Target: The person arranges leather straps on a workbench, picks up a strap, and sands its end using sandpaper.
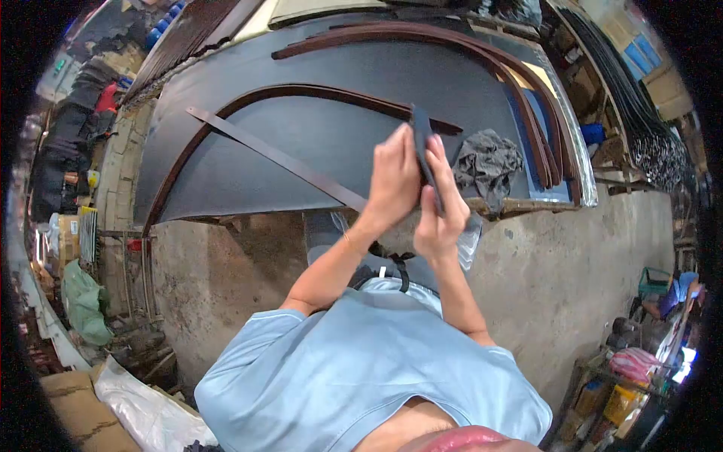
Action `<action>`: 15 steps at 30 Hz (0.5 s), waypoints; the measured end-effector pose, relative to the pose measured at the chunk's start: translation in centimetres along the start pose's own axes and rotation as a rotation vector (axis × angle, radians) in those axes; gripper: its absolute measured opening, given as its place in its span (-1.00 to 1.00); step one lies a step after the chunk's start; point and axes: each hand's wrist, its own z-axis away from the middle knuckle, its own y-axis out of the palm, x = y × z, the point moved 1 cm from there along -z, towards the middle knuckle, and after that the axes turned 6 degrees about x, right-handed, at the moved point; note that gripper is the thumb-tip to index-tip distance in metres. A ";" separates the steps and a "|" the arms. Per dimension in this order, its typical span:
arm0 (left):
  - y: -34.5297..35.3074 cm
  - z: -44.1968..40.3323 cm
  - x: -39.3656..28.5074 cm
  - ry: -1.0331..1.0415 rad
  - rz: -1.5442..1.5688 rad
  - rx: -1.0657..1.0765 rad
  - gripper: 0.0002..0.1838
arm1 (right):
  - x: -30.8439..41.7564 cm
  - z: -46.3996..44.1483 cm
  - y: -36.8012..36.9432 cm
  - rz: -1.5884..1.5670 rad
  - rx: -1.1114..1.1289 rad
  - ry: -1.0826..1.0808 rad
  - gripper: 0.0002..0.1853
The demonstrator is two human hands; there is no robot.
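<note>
In front of my chest, over the table's near edge, both hands press a thin dark flat piece (pixel 422 135) between them; it stands on edge, and I cannot make out its material. My left hand (pixel 395 177) has its fingers curled against one face. From the other side my right hand (pixel 441 203) grips it, thumb and fingers closed. A long brown strap (pixel 301 90) lies curved on the table, one end behind the held piece. A straight brown-grey strip (pixel 279 160) with a hole near its far end runs towards my left wrist. Right of my hands is a crumpled grey cloth (pixel 489 160).
The dark table (pixel 324 128) spans the area ahead of me. More brown straps (pixel 422 32) lie bundled along its far and right sides. Many dark strips hang on a rack (pixel 655 143) at right. A green bag (pixel 83 301) and cardboard boxes (pixel 79 407) stand at left.
</note>
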 end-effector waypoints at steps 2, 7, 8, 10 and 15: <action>0.6 1.2 -0.7 0.075 -0.053 0.014 -0.68 | -0.8 -0.5 -0.4 -0.122 -0.038 0.091 -0.53; -2.7 -1.9 -0.4 0.001 -0.011 -0.190 -0.55 | 0.4 1.2 1.0 -0.096 0.055 0.066 -0.64; -3.3 -2.2 -1.2 -0.051 0.194 -0.155 -0.51 | -0.3 1.3 1.4 -0.253 -0.034 0.079 -0.67; -4.2 -2.0 -0.8 -0.033 0.294 -0.117 -0.53 | -1.1 2.1 0.2 -0.536 -0.490 0.253 -0.66; -5.2 -1.1 -0.6 -0.063 0.614 -0.028 -0.52 | -1.6 0.2 -4.4 -0.947 -0.794 0.402 -0.63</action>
